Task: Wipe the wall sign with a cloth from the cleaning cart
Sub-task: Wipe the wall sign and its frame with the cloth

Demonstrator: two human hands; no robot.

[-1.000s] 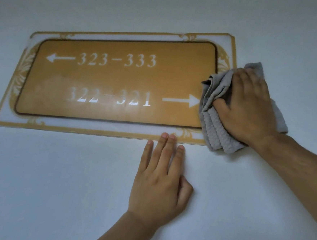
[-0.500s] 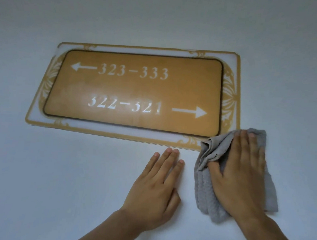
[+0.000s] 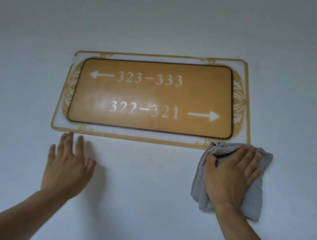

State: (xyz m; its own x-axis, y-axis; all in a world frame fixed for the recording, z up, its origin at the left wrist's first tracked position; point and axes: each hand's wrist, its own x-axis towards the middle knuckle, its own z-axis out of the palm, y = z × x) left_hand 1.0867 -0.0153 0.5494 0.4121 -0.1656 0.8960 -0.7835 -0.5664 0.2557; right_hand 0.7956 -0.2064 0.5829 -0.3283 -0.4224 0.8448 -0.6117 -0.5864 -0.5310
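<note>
A gold wall sign (image 3: 155, 97) with white room numbers and two arrows hangs on the white wall. A hazy smear covers its lower half around "322-321". My right hand (image 3: 230, 175) presses a crumpled grey cloth (image 3: 253, 197) flat against the wall, just below the sign's lower right corner; the cloth's top edge touches that corner. My left hand (image 3: 68, 162) is blurred, fingers spread, holding nothing, below the sign's lower left corner with its fingertips at the sign's bottom edge.
Plain white wall (image 3: 148, 203) fills the view on every side of the sign. The cleaning cart is out of view.
The cloth came off the sign's right edge and slid down to below its lower right corner. My left hand swept left along the wall to under the lower left corner.
</note>
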